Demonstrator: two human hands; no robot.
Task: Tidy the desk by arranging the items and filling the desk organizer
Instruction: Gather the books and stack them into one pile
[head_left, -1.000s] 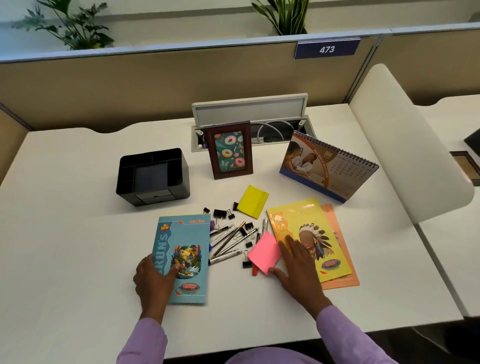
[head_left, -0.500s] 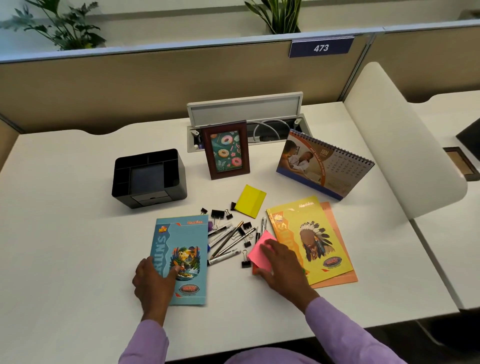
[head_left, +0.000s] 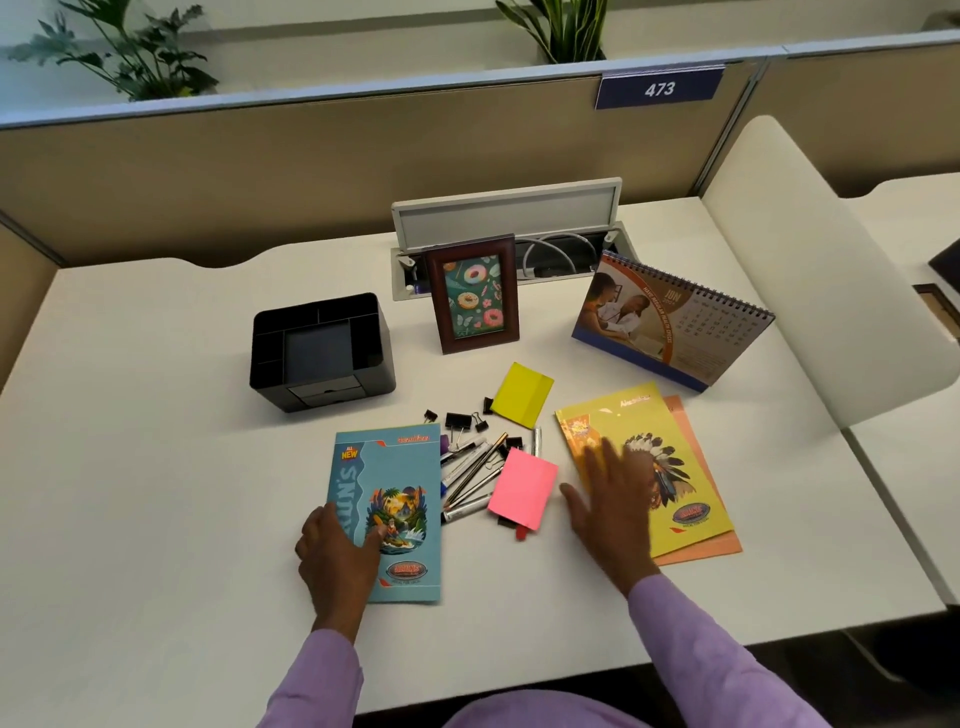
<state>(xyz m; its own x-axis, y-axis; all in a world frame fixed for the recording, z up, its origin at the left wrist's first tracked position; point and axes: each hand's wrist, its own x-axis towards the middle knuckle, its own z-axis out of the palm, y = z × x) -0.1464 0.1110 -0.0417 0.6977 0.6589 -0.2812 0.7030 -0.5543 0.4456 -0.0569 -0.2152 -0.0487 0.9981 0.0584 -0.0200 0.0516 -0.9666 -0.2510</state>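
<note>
Left hand (head_left: 337, 556) presses flat on blue booklet (head_left: 392, 499), steadying it; right hand (head_left: 610, 499), fingers spread, rests on yellow booklet (head_left: 654, 462) for stacking.

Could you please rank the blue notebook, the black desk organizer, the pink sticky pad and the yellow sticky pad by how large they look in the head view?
1. blue notebook and black desk organizer: too close to rank, and the notebook lies nearer.
2. pink sticky pad and yellow sticky pad: look alike.
</note>
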